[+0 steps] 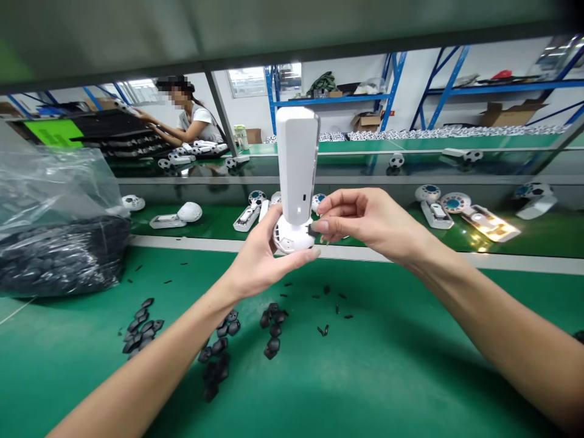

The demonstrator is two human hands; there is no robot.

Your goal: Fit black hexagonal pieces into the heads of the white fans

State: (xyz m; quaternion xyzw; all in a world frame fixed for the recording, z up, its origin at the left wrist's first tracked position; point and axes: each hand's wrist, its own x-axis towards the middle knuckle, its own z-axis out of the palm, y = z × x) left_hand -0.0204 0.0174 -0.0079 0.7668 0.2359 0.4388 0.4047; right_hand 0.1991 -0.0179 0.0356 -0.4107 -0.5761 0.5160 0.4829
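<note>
My left hand (258,258) is wrapped round the round head of a white handheld device (298,164), whose long handle points straight up. Against the right side of that head, my right hand (353,216) pinches a small black piece (312,230) between thumb and fingertips. Whether the piece is seated in the head or only touching it, I cannot tell. Below my hands, black angular pieces lie in loose groups on the green mat, one group (274,328) near the middle and another (142,328) at the left. Thin black slivers (323,331) are scattered beside them.
A clear plastic bag (59,231) full of black pieces sits at the left. Behind my hands, similar white devices (177,216) lie along a green conveyor (214,234), some with football-patterned heads. A co-worker (194,118) handles a device at the back left. A grey shelf (274,30) hangs overhead.
</note>
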